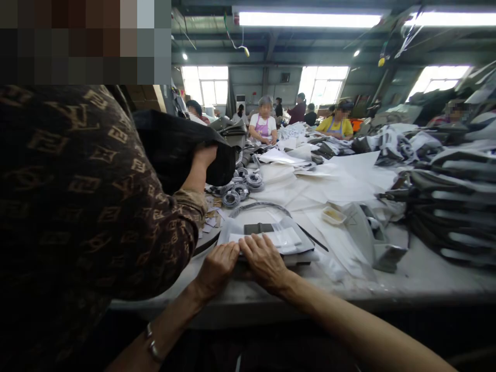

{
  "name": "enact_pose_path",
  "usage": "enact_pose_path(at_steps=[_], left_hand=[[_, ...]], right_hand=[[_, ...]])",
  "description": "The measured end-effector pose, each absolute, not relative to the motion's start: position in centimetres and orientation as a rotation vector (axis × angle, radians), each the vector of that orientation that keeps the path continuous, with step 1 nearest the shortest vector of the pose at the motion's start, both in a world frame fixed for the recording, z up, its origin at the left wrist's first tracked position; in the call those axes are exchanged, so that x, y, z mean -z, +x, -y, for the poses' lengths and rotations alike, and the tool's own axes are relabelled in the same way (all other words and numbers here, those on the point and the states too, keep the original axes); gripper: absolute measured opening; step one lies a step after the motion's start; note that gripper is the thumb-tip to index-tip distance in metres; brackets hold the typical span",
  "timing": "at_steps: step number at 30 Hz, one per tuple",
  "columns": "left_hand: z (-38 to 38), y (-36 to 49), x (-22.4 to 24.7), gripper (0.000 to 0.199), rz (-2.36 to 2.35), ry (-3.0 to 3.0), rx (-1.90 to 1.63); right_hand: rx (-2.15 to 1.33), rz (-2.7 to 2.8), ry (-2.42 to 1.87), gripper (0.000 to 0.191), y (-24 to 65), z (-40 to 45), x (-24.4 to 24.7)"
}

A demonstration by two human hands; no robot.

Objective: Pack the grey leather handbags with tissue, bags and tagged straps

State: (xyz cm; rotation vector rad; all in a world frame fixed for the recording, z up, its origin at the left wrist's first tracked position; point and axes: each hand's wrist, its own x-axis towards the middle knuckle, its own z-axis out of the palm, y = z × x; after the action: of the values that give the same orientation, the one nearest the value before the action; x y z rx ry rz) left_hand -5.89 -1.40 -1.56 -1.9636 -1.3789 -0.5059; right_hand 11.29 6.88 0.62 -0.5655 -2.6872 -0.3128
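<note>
A flat dark piece covered with translucent white sheet (281, 240) lies at the near edge of the table, with a dark rectangular patch in its middle. My left hand (219, 266) is closed on its near edge, fingers together and bent over the sheet. Beside it, almost touching, my right hand (266, 262) grips the same edge, its fingertips on top. Both thumbs are hidden underneath. Behind the piece curves a thin dark strip (267, 205) on the tabletop.
At left, a co-worker's patterned sleeve (96, 196) crowds close; that person's hand (204, 155) is at a black bag (174, 150). Coiled strips (231, 199), a grey tape dispenser (372, 232), a small dish (333, 215) and stacked dark pieces (449, 206) surround the work area.
</note>
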Motion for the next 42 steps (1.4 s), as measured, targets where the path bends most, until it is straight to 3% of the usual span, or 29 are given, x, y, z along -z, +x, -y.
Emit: enact_pose_path(at_steps=[2,5,11,15,20,24,28,32,36,42], left_hand=[[1.9,-6.0,1.7,0.031,1.39,-1.978,0.52],[2.3,-5.8,2.1,0.036,1.478,-1.954,0.52],[2.5,-4.9,3.0,0.041,1.526,-1.909,0.577],[2.5,-5.1,3.1,0.04,1.484,-1.895,0.63],[2.4,-5.7,3.5,0.041,1.516,-1.913,0.637],[2.5,-5.8,3.6,0.05,1.54,-1.935,0.648],[2.5,-5.7,3.5,0.058,1.532,-1.938,0.676],[2.5,-5.7,3.4,0.059,1.536,-1.949,0.639],[2.5,-5.8,3.3,0.06,1.54,-1.951,0.617],[2.6,-5.5,3.2,0.056,1.563,-1.948,0.582]], right_hand=[[0.369,2.642,-0.573,0.055,11.3,-6.6,0.2],[0.454,2.634,-0.59,0.037,10.9,-6.4,1.3],[0.438,2.657,-0.517,0.027,10.7,-6.9,2.0],[0.253,2.653,-0.502,0.026,10.9,-7.1,1.3],[-0.225,2.56,-0.354,0.035,14.5,-8.2,-2.8],[-0.355,2.157,-0.673,0.022,21.6,-11.9,-5.5],[-0.253,1.919,-1.175,0.022,28.8,-17.7,-5.5],[0.044,2.121,-1.534,0.025,31.4,-23.4,-4.5],[0.382,2.443,-1.643,0.028,30.8,-27.3,-2.5],[0.392,2.479,-1.732,0.014,30.9,-29.8,1.2]])
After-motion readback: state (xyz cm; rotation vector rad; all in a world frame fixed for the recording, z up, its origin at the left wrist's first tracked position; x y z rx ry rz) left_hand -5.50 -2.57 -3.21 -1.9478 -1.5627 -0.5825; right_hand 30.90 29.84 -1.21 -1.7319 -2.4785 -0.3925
